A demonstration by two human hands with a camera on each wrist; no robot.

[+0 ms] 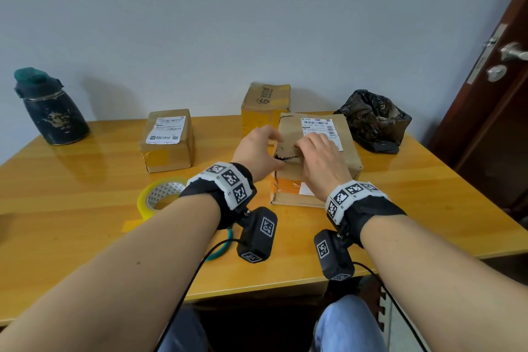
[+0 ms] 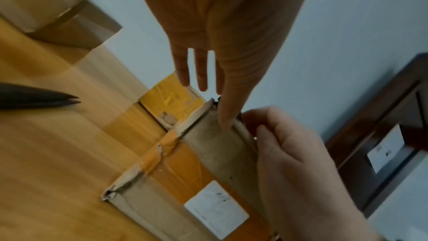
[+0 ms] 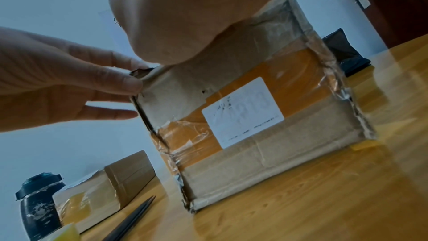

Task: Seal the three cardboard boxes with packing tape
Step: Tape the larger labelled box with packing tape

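The large cardboard box (image 1: 350, 160) with a torn top seam stands on the table before me; its front (image 3: 254, 135) carries old orange tape and a white label. My left hand (image 1: 258, 148) spans its upper left edge, fingers straight, thumb tip (image 2: 225, 120) touching the torn corner. My right hand (image 1: 321, 157) lies on the top flap and presses it, holding nothing. A smaller labelled box (image 1: 168, 140) sits to the left, a third box (image 1: 265, 106) behind. The yellow tape roll (image 1: 161, 197) lies untouched beside my left wrist.
Scissors with a teal handle (image 1: 221, 251) lie under my left wrist, blades (image 2: 46, 98) pointing at the box. A dark bottle (image 1: 53, 108) stands far left, a black plastic bag (image 1: 374, 120) far right. The wall bounds the wooden table (image 1: 85, 180); a door (image 1: 500, 94) is right.
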